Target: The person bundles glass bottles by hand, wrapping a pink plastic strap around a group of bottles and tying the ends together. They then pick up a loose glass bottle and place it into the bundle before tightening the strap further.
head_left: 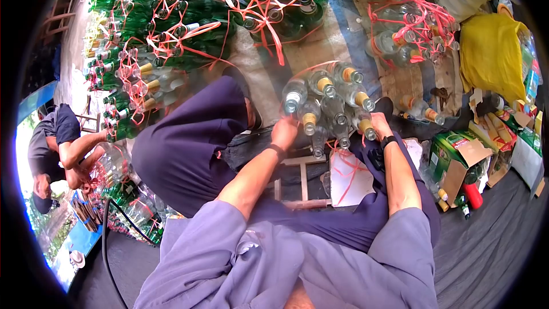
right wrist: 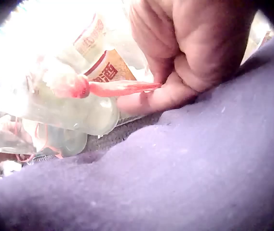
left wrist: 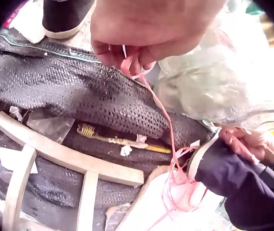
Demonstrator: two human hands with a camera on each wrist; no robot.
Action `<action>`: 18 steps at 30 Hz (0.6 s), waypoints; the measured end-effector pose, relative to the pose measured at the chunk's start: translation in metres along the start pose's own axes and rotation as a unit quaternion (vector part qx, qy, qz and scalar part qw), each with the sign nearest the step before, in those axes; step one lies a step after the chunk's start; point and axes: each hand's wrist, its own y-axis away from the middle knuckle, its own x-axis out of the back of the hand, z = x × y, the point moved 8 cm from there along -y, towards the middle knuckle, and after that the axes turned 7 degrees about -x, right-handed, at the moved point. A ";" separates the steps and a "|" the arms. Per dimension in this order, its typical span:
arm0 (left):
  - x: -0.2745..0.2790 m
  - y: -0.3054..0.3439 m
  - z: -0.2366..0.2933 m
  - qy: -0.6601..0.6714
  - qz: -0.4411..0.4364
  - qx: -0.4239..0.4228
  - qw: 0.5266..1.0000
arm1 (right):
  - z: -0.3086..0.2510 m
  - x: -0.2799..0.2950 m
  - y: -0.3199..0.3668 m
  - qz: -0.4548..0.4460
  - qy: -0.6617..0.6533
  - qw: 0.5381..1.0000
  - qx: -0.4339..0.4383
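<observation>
A cluster of clear glass bottles (head_left: 333, 105), several with gold neck labels, stands between my knees with both hands at its near sides. My left hand (head_left: 284, 133) curls its fingers round pink plastic twine (left wrist: 158, 102), whose loose tail hangs down to a tangle in the left wrist view. On the other side, my right hand (head_left: 380, 124) pinches a twisted strand of the same twine (right wrist: 122, 88) between thumb and fingers. That strand runs taut toward the bottles in the right wrist view. Glare washes out part of the glass there.
Bundles of green bottles (head_left: 194, 40) tied with pink twine fill the far left. More tied clear bottles (head_left: 409, 31) lie at the far right, near a yellow sack (head_left: 493, 54). A wooden frame (head_left: 303, 180) lies below my hands. Another person (head_left: 63, 143) crouches at left.
</observation>
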 end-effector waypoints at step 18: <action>-0.020 -0.008 0.002 0.229 -0.046 0.008 0.972 | 0.038 -0.016 0.015 -0.010 -0.059 0.997 -0.051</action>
